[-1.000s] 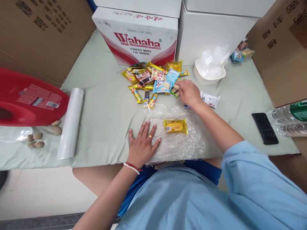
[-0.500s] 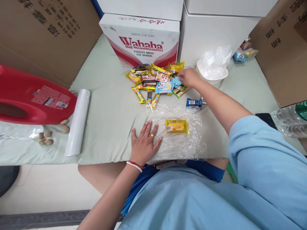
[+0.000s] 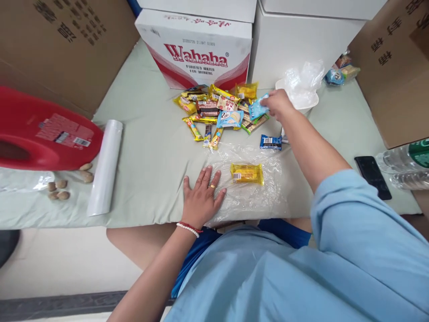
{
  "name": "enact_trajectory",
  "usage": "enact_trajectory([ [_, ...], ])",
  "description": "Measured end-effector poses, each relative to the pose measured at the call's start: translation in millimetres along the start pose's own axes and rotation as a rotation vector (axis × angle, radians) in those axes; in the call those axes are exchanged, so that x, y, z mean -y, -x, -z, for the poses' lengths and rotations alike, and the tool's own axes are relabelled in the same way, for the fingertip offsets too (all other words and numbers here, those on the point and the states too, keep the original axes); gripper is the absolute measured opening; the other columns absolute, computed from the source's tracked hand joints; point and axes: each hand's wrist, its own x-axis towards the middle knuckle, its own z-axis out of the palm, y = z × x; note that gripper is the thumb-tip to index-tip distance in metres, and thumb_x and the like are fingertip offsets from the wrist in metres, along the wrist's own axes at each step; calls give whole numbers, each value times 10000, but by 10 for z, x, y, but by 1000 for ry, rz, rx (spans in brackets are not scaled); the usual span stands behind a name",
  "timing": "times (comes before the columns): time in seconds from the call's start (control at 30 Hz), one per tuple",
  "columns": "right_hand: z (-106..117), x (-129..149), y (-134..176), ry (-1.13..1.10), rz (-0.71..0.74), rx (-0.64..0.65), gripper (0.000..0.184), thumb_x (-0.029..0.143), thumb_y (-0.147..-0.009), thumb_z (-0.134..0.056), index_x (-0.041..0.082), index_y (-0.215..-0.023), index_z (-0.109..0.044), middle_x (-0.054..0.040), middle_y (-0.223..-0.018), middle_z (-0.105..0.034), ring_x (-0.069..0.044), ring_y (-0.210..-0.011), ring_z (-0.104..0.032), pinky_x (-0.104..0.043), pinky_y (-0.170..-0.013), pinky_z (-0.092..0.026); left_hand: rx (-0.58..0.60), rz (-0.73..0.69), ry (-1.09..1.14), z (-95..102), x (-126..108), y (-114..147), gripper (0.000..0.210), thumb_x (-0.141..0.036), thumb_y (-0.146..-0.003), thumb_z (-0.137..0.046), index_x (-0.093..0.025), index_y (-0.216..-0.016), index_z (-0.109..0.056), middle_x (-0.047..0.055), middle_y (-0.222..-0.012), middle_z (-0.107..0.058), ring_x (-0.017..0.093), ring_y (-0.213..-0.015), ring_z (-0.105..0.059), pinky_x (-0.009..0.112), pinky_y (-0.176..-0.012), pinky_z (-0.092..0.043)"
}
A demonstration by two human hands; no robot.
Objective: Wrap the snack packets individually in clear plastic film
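the right hand [image 3: 280, 104] pinches a small light-blue plastic snack packet [image 3: 258, 108] at the right of a pile of colourful wrapped snacks [image 3: 208, 108]. the left hand [image 3: 200, 200] lies flat and spread at a crinkled clear plastic sheet's [image 3: 252, 199] left edge, near a yellow oblong wrapped snack [image 3: 248, 174].

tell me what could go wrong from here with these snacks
The right hand holds a light-blue packet by one end at the snack pile, so it might slip or knock other packets loose. The wrinkled plastic sheet could bunch under the yellow packet, even with the left hand at the sheet's edge.
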Motion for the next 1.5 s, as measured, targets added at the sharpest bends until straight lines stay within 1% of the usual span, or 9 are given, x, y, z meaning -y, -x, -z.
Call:
enact_trajectory([
  [0.1, 380, -120, 604, -283, -127, 68, 207, 157, -788, -716, 204, -821, -517, 54, -680, -570, -50, -465, -423, -168, -426, -333, -19, 3, 36, -14, 4, 10, 607, -508, -1096, -331, -280, -1657, -369, 103, -1766, -258, 295, -1626, -298, 698, -1308, 1],
  [0.17, 529, -231, 1125, -399, -169, 208, 241, 224, -747, -755, 222, -892, -562, 66, -645, -555, -83, -436, -440, -189, -383, -354, -36, 0, 63, -28, 11, 16, 635, -517, -1092, -335, -271, -1678, -319, 111, -1767, -253, 297, -1625, -301, 688, -1310, 36],
  [0.27, 503, -387, 1808, -447, -163, 383, 460, 358, -705, -840, 240, -1097, -630, 62, -720, -599, -93, -448, -454, -214, -383, -391, -45, -20, 82, -36, 21, 21, 676, -546, -1080, -356, -267, -1692, -281, 128, -1770, -235, 315, -1628, -291, 697, -1303, 59],
  [0.37, 290, -474, 2132, -342, -95, 513, 492, 457, -806, -773, 249, -1231, -639, 54, -739, -604, -122, -507, -502, -255, -471, -466, -39, -30, 74, -26, 23, 25, 669, -553, -1074, -365, -268, -1678, -322, 136, -1770, -234, 329, -1631, -282, 720, -1293, 45],
  [0.57, 93, -508, 2073, 325, 367, 326, 290, 309, -886, -702, 223, -1156, -765, -89, -1159, -669, -259, -1056, -672, -419, -960, -553, -41, -35, 47, -24, 22, 35, 654, -556, -1076, -368, -236, -1646, -387, 148, -1762, -259, 325, -1623, -302, 727, -1293, 8],
  [0.73, 52, -413, 2029, 464, 447, 400, 574, 461, -876, -794, 226, -1383, -662, -128, -1362, -651, -299, -1240, -651, -424, -1054, -528, -58, -38, 54, -38, 27, 31, 647, -561, -1075, -379, -258, -1646, -388, 147, -1759, -273, 324, -1625, -297, 716, -1296, 15],
  [0.9, -77, -218, 2119, 623, 445, 565, 649, 380, -838, -852, 267, -1426, -602, -96, -1360, -677, -296, -1173, -695, -390, -972, -549, -58, -33, 49, -30, 23, 30, 652, -563, -1074, -377, -253, -1647, -388, 146, -1759, -275, 329, -1625, -298, 715, -1298, -2],
  [1.2, -95, -113, 2311, 811, 502, 573, 670, 364, -909, -770, 262, -1514, -502, -121, -1390, -626, -325, -1130, -710, -388, -829, -567, -63, -27, 65, -42, 20, 31, 651, -564, -1074, -372, -256, -1648, -387, 141, -1758, -271, 325, -1624, -300, 714, -1298, 9],
  [1.5, -175, -19, 2375, 984, 562, 520, 562, 317, -933, -652, 227, -1471, -513, -160, -1340, -640, -333, -981, -744, -398, -734, -548, -78, -4, 79, -75, 17, 35, 763, -570, -1074, -339, -156, -1701, -210, 189, -1741, -279, 338, -1616, -314, 725, -1291, 46],
])
